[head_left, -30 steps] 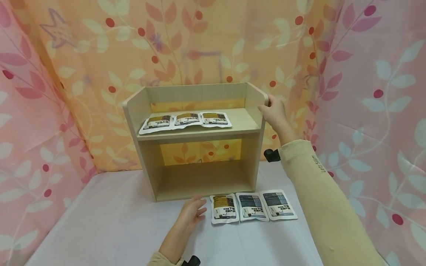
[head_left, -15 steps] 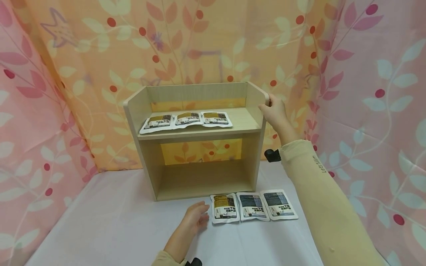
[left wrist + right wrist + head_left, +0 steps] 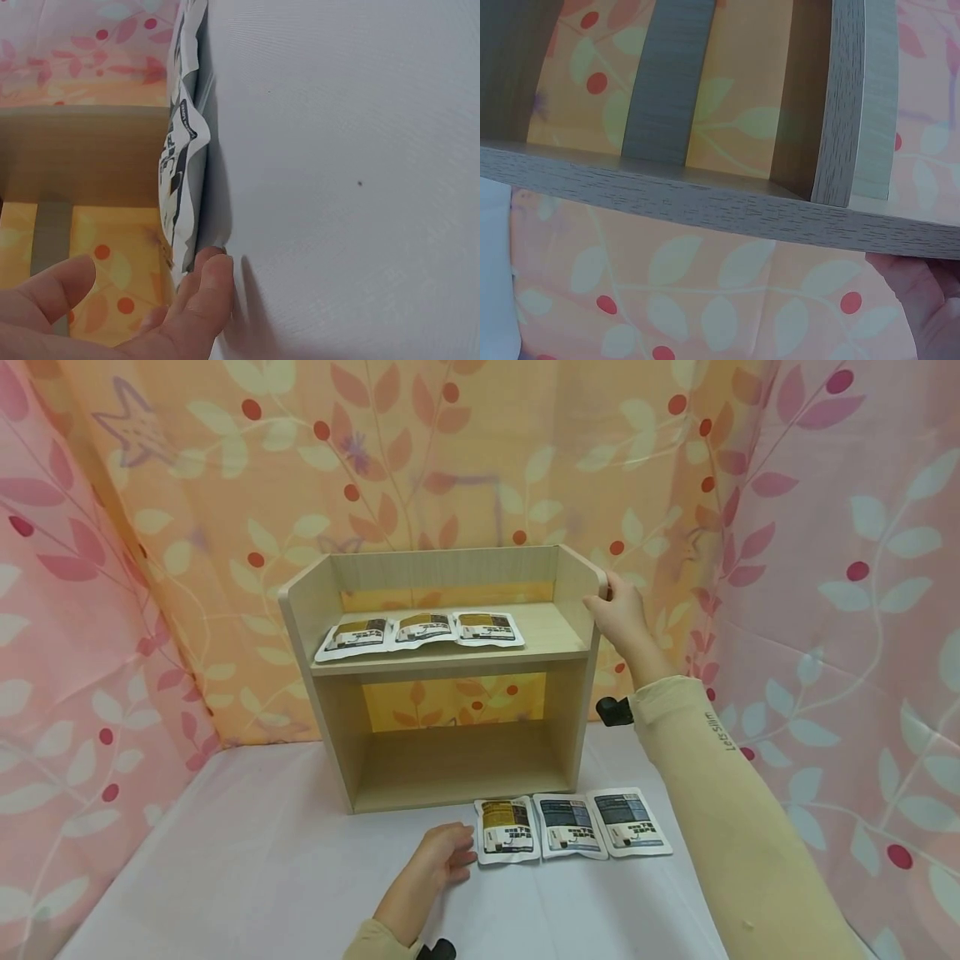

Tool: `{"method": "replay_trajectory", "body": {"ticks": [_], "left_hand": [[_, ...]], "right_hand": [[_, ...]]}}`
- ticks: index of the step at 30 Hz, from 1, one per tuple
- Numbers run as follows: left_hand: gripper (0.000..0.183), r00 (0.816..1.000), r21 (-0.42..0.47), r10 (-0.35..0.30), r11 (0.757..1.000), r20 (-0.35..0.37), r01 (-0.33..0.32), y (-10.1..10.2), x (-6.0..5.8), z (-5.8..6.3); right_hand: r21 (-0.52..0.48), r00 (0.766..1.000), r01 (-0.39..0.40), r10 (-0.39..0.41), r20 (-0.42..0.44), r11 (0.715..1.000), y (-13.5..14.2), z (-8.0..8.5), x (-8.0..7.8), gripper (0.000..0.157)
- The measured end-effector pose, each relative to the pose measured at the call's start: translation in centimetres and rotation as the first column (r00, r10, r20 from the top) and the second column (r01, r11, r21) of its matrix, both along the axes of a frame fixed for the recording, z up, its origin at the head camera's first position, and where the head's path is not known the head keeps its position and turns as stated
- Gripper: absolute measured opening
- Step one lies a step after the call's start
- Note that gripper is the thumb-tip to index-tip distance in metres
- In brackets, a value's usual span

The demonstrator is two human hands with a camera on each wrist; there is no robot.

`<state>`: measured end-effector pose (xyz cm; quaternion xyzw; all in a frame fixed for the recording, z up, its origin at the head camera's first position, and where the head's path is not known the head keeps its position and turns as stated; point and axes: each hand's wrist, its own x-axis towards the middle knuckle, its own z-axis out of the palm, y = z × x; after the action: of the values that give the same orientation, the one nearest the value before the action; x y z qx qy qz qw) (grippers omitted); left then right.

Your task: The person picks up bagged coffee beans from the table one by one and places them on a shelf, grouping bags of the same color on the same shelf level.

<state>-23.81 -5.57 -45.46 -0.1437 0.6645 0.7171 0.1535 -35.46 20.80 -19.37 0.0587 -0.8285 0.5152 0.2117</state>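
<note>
A small two-tier wooden shelf (image 3: 457, 768) stands upright on the white table. My right hand (image 3: 624, 614) grips the upper front edge of its right side panel; part of that hand also shows below the panel in the right wrist view. Three white pouches (image 3: 423, 631) with yellow-brown labels lie in a row on the upper board. Before the shelf lies another row: a yellow-labelled pouch (image 3: 508, 832) and two blue-labelled pouches (image 3: 570, 828). My left hand (image 3: 441, 862) lies on the table with relaxed fingers, thumb apart. Its fingertips (image 3: 217, 266) are right by the yellow-labelled pouch's left edge; contact is unclear.
Behind the shelf hangs a yellow leaf-patterned curtain (image 3: 465, 443). Pink patterned curtains (image 3: 847, 635) close both sides. White cloth (image 3: 270, 852) covers the tabletop left of my left hand. The shelf's lower compartment has an open back.
My left hand has slid slightly right and toward me, closer to the yellow-labelled pouch, and its fingers have drawn nearer together. My right hand, the shelf and the pouches stay put.
</note>
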Motion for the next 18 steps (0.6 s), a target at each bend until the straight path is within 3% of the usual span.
{"method": "replay_trajectory", "body": {"ticks": [18], "left_hand": [[0.045,0.996,-0.073,-0.010,0.997,0.092,0.017,0.3,-1.1,-0.8]], "right_hand": [[-0.018,1.000,-0.001,0.001,-0.001,1.000,0.0,-0.1,-0.1,0.050]]}}
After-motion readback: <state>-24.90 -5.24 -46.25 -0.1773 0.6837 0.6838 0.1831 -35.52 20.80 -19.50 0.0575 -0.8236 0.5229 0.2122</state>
